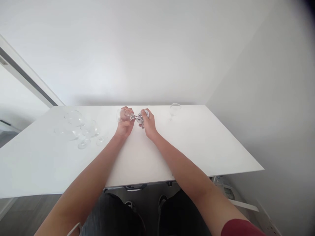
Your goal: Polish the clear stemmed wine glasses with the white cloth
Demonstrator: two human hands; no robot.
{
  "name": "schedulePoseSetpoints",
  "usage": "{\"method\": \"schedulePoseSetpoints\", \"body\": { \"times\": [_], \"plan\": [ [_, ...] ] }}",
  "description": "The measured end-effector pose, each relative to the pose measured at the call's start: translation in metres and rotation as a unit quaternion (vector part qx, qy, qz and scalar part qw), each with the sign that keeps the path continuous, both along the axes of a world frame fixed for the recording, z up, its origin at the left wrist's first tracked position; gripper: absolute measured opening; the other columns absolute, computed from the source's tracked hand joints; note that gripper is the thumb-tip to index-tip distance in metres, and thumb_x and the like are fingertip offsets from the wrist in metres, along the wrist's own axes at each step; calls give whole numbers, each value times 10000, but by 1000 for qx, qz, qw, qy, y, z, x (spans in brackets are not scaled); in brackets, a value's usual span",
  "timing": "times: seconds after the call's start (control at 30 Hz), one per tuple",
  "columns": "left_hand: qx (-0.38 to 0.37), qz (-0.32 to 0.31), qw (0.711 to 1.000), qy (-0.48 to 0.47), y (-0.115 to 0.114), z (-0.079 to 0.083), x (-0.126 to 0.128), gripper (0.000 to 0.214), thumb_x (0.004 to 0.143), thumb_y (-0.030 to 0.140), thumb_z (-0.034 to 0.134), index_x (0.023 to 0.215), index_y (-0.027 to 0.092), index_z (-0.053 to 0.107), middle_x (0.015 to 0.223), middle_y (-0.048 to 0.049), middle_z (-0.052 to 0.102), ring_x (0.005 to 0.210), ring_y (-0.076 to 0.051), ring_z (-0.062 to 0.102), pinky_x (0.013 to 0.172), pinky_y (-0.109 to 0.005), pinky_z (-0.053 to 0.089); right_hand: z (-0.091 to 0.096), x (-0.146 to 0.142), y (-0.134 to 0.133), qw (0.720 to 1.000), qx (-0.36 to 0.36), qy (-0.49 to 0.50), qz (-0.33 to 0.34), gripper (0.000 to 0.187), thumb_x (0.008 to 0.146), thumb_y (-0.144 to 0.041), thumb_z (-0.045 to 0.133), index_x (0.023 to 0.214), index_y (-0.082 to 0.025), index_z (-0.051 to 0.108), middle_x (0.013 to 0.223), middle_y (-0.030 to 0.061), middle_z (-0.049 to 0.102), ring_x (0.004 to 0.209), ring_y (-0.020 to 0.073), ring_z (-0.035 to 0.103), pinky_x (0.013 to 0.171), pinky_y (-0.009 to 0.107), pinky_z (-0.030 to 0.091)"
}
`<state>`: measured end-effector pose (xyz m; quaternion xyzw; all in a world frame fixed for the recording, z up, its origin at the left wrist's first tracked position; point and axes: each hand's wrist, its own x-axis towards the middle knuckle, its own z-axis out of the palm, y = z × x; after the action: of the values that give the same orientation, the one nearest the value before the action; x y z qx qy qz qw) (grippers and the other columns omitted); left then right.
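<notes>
Over the middle of the white table (137, 157), my left hand (126, 124) is closed around the bowl of a clear wine glass (122, 115). The glass lies on its side, its rim pointing left and its stem running right between my hands. My right hand (149, 123) grips a light grey cloth (140, 120), which is wrapped about the foot end of the glass. The fingertips of the right hand press the cloth there; part of the foot is hidden by it.
Several clear glasses lie on their sides at the table's left, among them a stemmed glass (90, 128). One wine glass (175, 109) stands upright near the back edge, right of my hands. A wall (147, 52) rises behind the table.
</notes>
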<state>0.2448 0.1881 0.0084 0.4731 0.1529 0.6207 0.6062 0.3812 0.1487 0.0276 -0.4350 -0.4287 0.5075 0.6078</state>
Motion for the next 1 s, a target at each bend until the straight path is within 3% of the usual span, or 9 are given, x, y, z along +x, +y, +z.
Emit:
{"method": "schedulePoseSetpoints", "body": {
  "times": [0.17,0.27,0.33,0.4,0.5,0.63,0.8,0.93,1.0],
  "plan": [
    [-1,13,1000,19,-2,3,4,537,477,58,765,931,283,587,1002,-52,575,1105,-244,536,807,-320,452,-7,2,12,994,-93,62,17,358,948,-585,555,909,-230,561,765,2,574,531,107,485,407,217,358],
    [3,32,999,18,-2,4,5,514,489,43,743,923,270,586,1007,-46,588,1074,-232,549,807,-316,458,-10,4,11,985,84,-132,-76,313,980,-539,513,988,-245,619,1056,71,657,940,199,658,756,324,574],
    [3,45,999,22,-2,2,5,510,499,24,721,929,264,590,1027,-37,604,1045,-214,561,806,-309,461,-11,2,8,939,213,-260,-71,279,996,-479,505,1075,-252,648,1313,97,616,1263,251,572,1053,398,492],
    [3,53,998,31,-2,0,4,514,502,10,698,939,261,600,1076,-25,620,1002,-194,575,786,-297,465,-13,0,6,908,259,-327,-32,313,1029,-434,443,1221,-263,623,1414,100,573,1331,253,536,1129,416,423],
    [4,65,997,42,-1,-3,2,514,500,14,681,941,266,603,1188,-5,628,965,-175,589,740,-274,471,-18,-3,7,903,236,-358,7,372,1065,-431,346,1327,-267,554,1339,95,617,1150,225,635,1018,389,479],
    [-6,53,998,42,0,-4,1,471,514,60,707,929,260,610,1222,-16,650,1025,-213,601,722,-292,469,-23,-2,14,915,191,-353,27,347,1056,-515,376,1122,-263,604,1021,38,711,858,193,657,847,333,492],
    [-14,-10,997,74,0,-3,6,432,530,110,731,936,233,646,1211,-54,681,1111,-253,597,693,-305,448,-22,3,20,951,27,-303,-60,400,1048,-507,351,888,-236,599,760,9,677,692,175,612,694,286,457],
    [5,84,993,83,1,-3,9,378,539,125,783,851,230,597,1097,-35,655,1174,-242,571,772,-295,459,-12,7,10,856,31,-477,-199,323,987,-372,440,796,-199,634,909,73,680,909,219,612,759,305,450],
    [2,142,986,87,2,-5,10,404,574,167,824,890,238,583,1082,-36,642,1118,-228,581,796,-306,467,-7,5,2,807,73,-565,-154,277,952,-356,498,805,-194,667,944,73,665,929,222,611,754,302,449]
  ]
}}
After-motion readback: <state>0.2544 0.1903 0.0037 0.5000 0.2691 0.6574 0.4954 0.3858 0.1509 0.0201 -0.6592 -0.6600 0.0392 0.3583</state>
